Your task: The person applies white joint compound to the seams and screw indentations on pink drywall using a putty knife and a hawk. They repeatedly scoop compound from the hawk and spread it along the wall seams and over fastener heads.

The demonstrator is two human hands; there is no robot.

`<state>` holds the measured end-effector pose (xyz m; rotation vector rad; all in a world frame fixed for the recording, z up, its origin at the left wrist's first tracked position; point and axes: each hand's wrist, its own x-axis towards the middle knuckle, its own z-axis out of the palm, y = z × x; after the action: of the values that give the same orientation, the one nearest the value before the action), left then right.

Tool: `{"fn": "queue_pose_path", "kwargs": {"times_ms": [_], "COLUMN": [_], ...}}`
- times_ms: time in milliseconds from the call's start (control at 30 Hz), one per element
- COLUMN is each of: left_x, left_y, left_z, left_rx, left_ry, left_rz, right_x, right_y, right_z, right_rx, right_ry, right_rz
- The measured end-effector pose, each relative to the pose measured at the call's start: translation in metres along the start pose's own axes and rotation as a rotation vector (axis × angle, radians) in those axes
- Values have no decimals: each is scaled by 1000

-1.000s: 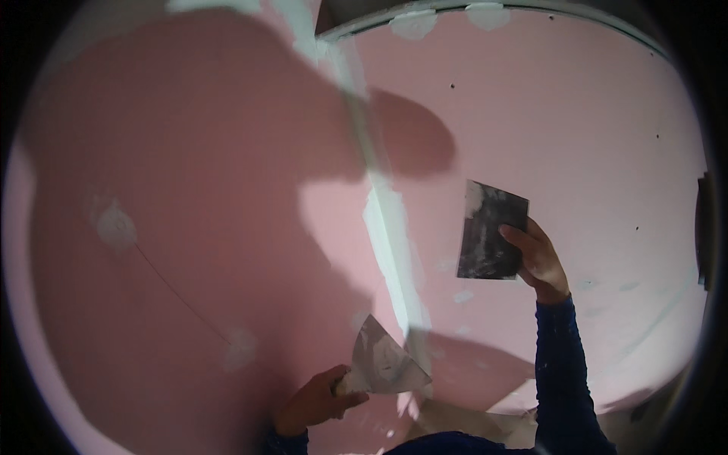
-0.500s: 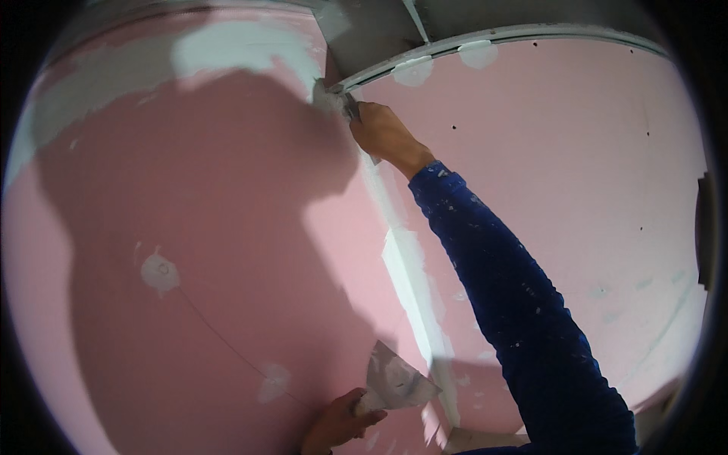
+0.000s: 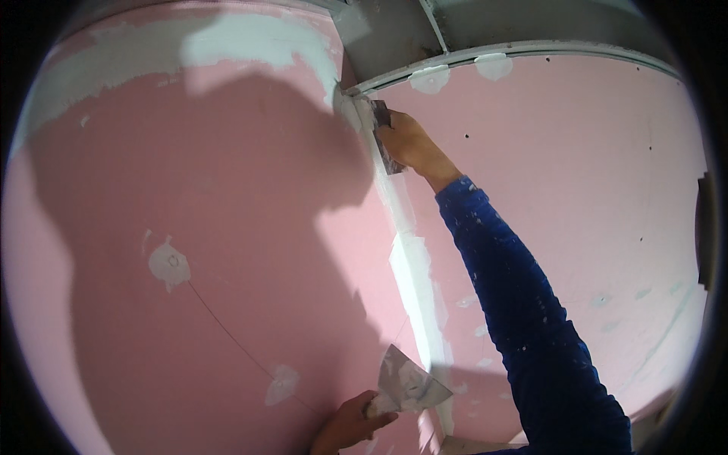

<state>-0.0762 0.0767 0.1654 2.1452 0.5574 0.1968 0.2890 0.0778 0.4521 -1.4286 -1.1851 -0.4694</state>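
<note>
My right hand (image 3: pixel 412 142), at the end of a blue sleeve spotted with white, is closed around a putty knife (image 3: pixel 390 161). Its dark blade lies against the right wall beside the inner corner, near the top; the handle is mostly covered by my fingers. White joint compound (image 3: pixel 412 277) runs down the corner in an uneven band. Low in front, my left hand (image 3: pixel 350 425) grips a second, wide putty knife (image 3: pixel 413 385) with its flared blade up and smeared with greyish-white compound. That blade stands out in front of the corner's lower part.
Pink drywall panels form the left wall (image 3: pixel 250 250) and right wall (image 3: pixel 561 174). Filled patches (image 3: pixel 169 262) dot them, and a broad compound band (image 3: pixel 235 42) crosses the upper left. A metal track (image 3: pixel 516 51) edges the right wall's top. My shadow darkens the left wall.
My right hand has come down slightly from the top of the corner, and its knife has turned so the blade lies along the right wall. The left hand still holds its knife low.
</note>
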Motion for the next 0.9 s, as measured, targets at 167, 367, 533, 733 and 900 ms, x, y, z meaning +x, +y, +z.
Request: {"fn": "queue_pose_path", "kwargs": {"times_ms": [167,367,533,733,900], "left_x": [-1,-4,-7,-5,-6], "left_y": [1,16,21,16,16], "left_z": [3,-2,-2,-2,-5], "left_rx": [-5,69,-13,-97,-38], "left_ry": [-23,-31,-54,-103,-86], "left_rz": [-44,-53,-139,-97,-124], "right_x": [29,18,14,31,40], "right_y": [-2,-20,-3,3,-11], "right_z": [18,25,3,14,25], "right_rx": [-80,-13,55,-116,-300], "right_ry": [63,77,7,64,6], "right_rz": [-78,-74,-1,-125,-142]}}
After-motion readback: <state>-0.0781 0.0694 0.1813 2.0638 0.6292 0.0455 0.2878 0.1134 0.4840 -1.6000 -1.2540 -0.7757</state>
